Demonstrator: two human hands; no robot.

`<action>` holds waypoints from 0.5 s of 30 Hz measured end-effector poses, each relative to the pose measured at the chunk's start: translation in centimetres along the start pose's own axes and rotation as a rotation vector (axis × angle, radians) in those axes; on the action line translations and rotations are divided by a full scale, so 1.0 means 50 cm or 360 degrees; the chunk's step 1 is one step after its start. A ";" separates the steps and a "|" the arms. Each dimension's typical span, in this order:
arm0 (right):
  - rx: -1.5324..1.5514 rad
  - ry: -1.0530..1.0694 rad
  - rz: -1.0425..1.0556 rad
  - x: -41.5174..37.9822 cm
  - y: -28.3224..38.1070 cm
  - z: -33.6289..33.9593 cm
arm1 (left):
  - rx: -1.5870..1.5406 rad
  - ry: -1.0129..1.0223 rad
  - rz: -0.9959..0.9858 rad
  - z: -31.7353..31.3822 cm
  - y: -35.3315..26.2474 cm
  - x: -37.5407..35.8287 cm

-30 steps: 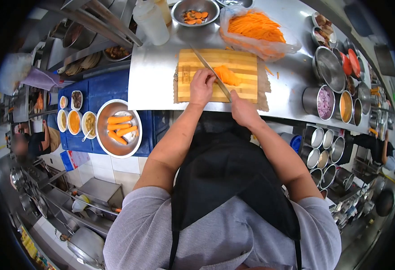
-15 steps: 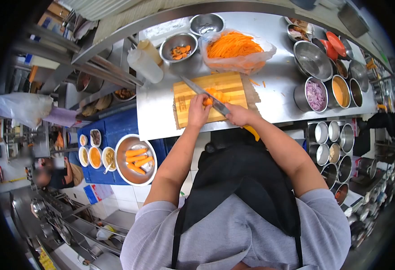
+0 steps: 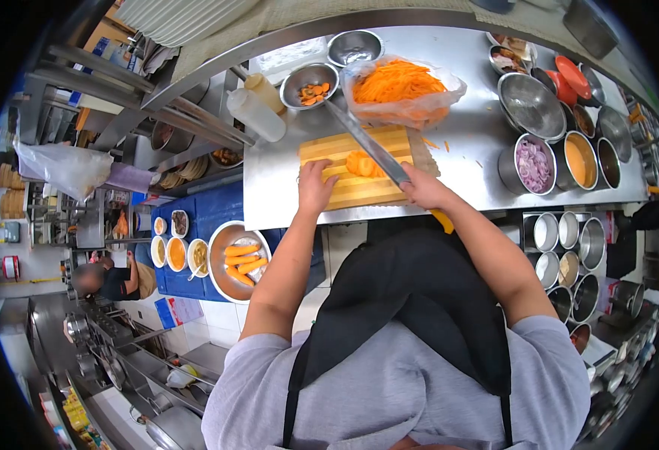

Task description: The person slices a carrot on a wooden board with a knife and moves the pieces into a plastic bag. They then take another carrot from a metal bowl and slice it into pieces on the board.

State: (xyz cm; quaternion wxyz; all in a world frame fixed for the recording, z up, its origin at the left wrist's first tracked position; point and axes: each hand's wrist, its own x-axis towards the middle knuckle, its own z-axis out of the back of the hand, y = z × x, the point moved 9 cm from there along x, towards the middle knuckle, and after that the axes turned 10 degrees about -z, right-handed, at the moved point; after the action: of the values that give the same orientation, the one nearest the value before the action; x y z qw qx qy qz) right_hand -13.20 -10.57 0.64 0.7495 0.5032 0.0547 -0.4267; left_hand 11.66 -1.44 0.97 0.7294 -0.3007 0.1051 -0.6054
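A striped wooden cutting board (image 3: 329,151) lies on the steel counter (image 3: 269,187). A small pile of sliced carrot (image 3: 361,164) sits in its middle. My right hand (image 3: 424,190) grips a long knife (image 3: 367,144) with a yellow handle end; the blade slants up and left, past the carrot pile's right side. My left hand (image 3: 315,187) rests on the board's left part, fingers bent, just left of the carrot, holding nothing.
Behind the board are a plastic bag of shredded carrot (image 3: 401,84), a steel bowl of carrot pieces (image 3: 309,84) and squeeze bottles (image 3: 257,114). Steel pots (image 3: 534,163) crowd the right. A bowl of peeled carrots (image 3: 236,261) sits on a blue crate lower left. Another person (image 3: 108,281) stands far left.
My left hand has let go of the carrot and slid left onto the bare board. The knife has lifted off the carrot and now lies beside the pile.
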 end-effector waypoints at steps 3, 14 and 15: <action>0.0177 0.0018 -0.0135 -0.007 -0.070 0.022 | -0.0185 0.0132 -0.0036 -0.039 -0.072 0.046; 0.0116 -0.0173 -0.0250 -0.090 -0.175 0.095 | -0.0109 0.0310 -0.0125 -0.092 -0.090 0.079; 0.0093 -0.0185 -0.0226 -0.096 -0.179 0.098 | -0.0302 0.0364 0.0038 -0.094 -0.058 0.071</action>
State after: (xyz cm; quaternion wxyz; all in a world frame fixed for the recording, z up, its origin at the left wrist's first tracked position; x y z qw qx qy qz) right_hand -24.13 -12.84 -0.84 0.7044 0.4941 0.0342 -0.5085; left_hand 7.72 -6.53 -0.36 0.6880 -0.2962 0.2479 -0.6144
